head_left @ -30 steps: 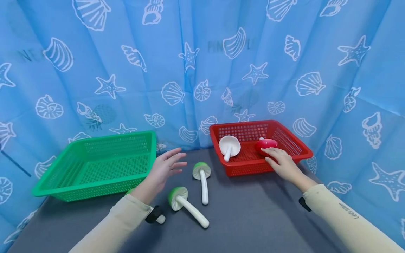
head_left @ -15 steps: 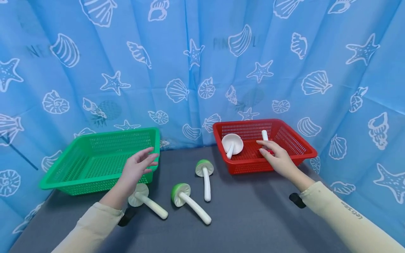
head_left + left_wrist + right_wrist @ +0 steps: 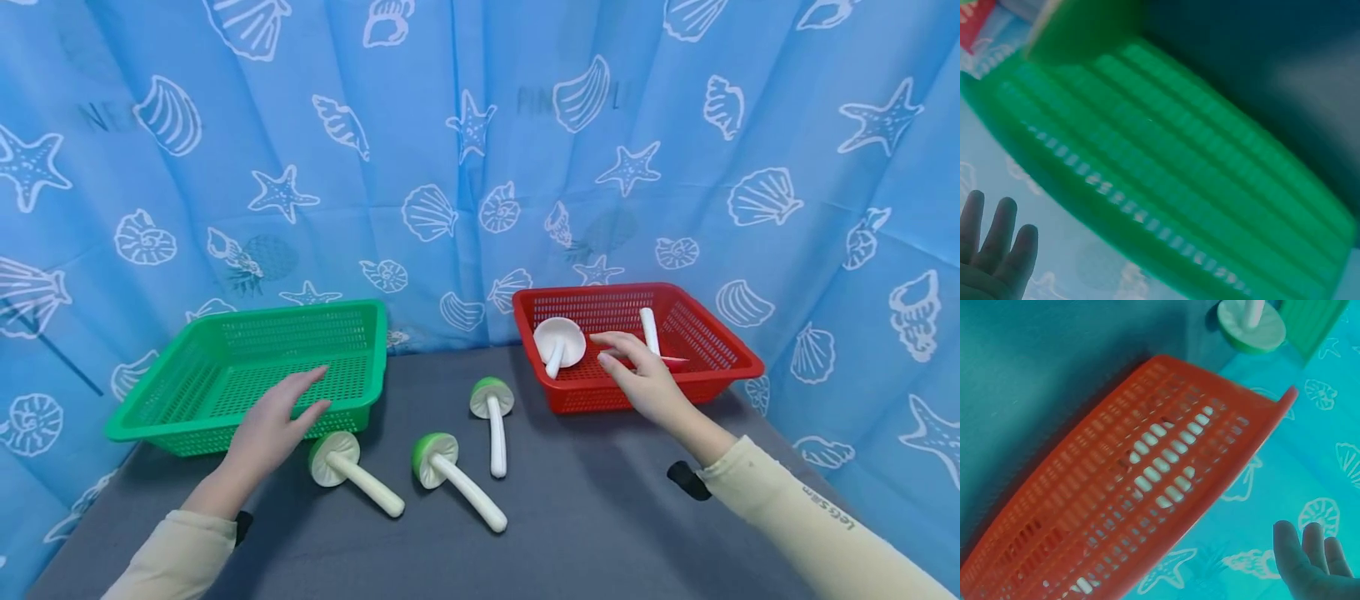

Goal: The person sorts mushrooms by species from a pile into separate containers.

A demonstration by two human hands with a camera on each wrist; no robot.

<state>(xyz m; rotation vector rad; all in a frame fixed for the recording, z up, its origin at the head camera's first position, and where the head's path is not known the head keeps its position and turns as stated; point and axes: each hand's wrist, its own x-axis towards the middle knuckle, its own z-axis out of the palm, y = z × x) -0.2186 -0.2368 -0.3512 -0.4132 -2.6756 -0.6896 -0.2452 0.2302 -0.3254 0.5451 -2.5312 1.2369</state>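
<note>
My left hand hovers just in front of the green basket, fingers extended and thumb apart, holding nothing. Close to its right lies a green-capped toy mushroom, tilted on its side. Over the front rim of the red basket is my right hand, fingers loosely bent with nothing in them. Inside that basket, a toy mushroom shows its white underside at the left. Another toy mushroom stands stem-up, its white stem rising behind my right hand and its red cap partly hidden by it.
Two more green-capped toy mushrooms, one nearer and one farther back, lie on the grey table between the baskets. A blue curtain with white shell prints hangs right behind.
My left hand has moved left and down, uncovering the leftmost green-capped mushroom. My right hand has let go of the red mushroom, which now has its stem up, and shifted slightly left.
</note>
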